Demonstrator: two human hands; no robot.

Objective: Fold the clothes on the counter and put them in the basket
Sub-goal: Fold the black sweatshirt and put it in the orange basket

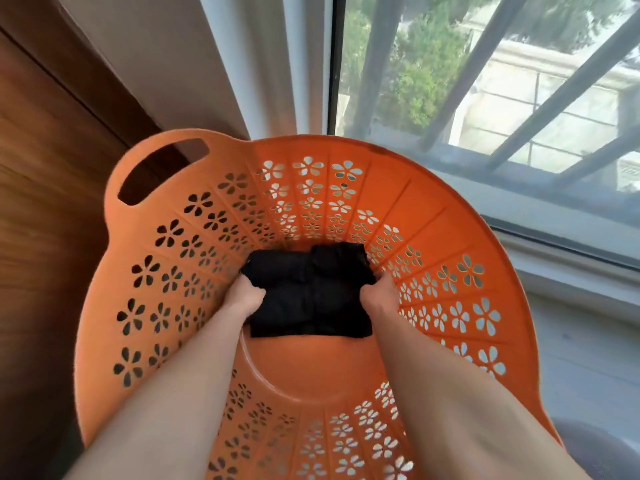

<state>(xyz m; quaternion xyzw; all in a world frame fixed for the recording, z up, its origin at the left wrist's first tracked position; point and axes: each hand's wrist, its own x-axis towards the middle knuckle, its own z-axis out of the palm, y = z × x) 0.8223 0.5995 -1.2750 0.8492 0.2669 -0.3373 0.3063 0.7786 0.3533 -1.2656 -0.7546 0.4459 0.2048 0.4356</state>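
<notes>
At centre, basket [450,216] interior: orange plastic, walls pierced with flower cut-outs, floor solid. Loop handle [145,148] at 10 o'clock on the rim.

Shirt [308,292]: black, folded into a rough rectangle. It lies low in the basket, at the 12 o'clock side of the floor, with its far edge against the wall. Bare orange floor shows at 6 o'clock from it.

Left hand [244,294]: at the shirt's 9 o'clock edge, fingers curled round the cloth. Fingertips are hidden under the fold.

Right hand [379,296]: at the shirt's 3 o'clock edge, fingers likewise clamped on the cloth, tips out of sight.

Both forearms enter from 6 o'clock, over the near rim.

Surroundings: wood panel [41,168] at 9 o'clock of the basket. White curtain [259,64] at 12 o'clock. Window [485,64] at 1 to 2 o'clock, with bars and greenery outside. Pale sill [571,258] at 3 o'clock.
</notes>
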